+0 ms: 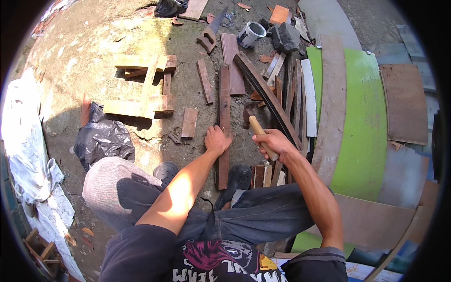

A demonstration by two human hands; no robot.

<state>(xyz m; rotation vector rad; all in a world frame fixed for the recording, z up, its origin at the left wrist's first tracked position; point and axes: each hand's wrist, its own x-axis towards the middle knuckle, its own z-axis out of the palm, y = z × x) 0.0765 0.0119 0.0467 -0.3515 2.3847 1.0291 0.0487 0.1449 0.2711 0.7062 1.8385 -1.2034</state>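
A long, narrow, reddish-brown wooden strip [223, 98] lies lengthwise on the ground in front of me. My left hand [217, 140] grips it near its middle, the thumb towards the right edge. A small pale spot shows by the fingertips, too small to make out. In my right hand [277, 143] is a hammer [257, 126], its fingers wrapped round the light wooden handle. The dark hammer head hangs just right of the strip, apart from it. Short wooden pieces [190, 123] lie left of the strip. My shoe [238, 178] is close beside its near end.
A nailed wooden frame [145, 87] and a black plastic bag [104, 136] are on the left. Beyond are a handsaw [212, 32], a paint can [252, 34] and a dark stone [285, 37]. Long planks [270, 96] and green panels [359, 117] lie to the right.
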